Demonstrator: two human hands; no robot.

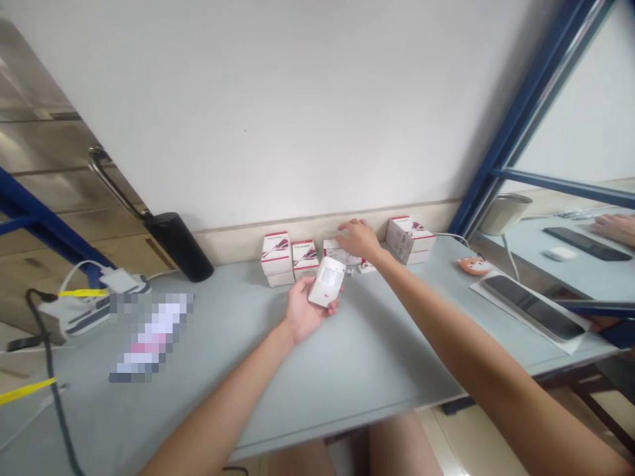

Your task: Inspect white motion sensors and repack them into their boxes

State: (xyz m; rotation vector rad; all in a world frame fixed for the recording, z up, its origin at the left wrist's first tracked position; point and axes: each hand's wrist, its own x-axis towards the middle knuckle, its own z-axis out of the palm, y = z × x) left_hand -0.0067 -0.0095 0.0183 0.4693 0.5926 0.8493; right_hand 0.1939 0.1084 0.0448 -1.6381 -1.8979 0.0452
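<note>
White device (327, 282), one, clasped in left hand (300, 312), right hand (362, 239) near one box (331, 250); its grip unclear

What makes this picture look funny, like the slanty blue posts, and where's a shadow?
In the head view, a wide lens probably makes the blue posts lean; small print on the boxes is too blurry to read; a soft shadow lies on the desk beside the right arm; big squares hide something at left.
</note>
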